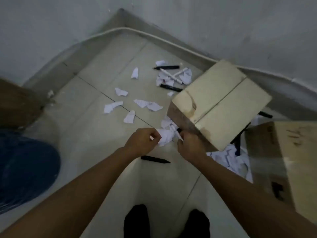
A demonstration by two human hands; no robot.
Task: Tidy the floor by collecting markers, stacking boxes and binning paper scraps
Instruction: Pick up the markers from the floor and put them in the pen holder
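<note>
Tan cardboard box [221,103], flaps closed (contents hidden), sits tilted & crowds the R hand [190,148], its near corner against the knuckles. Left of box: torn white paper scraps [148,104] strewn on pale floor tiles [96,134]. Beyond box: black & white markers [169,76] mixed w/ more scraps. Right of box: second cardboard box [291,160], w/ heap of crumpled paper [229,158] between the two. Just left of box's near corner, L hand [142,140] pinches crumpled white paper wad [164,136]; R hand's fingers curl round what looks like a slim white marker [178,135]. Loose black marker [155,159] lies nearer the person than that corner.
</note>
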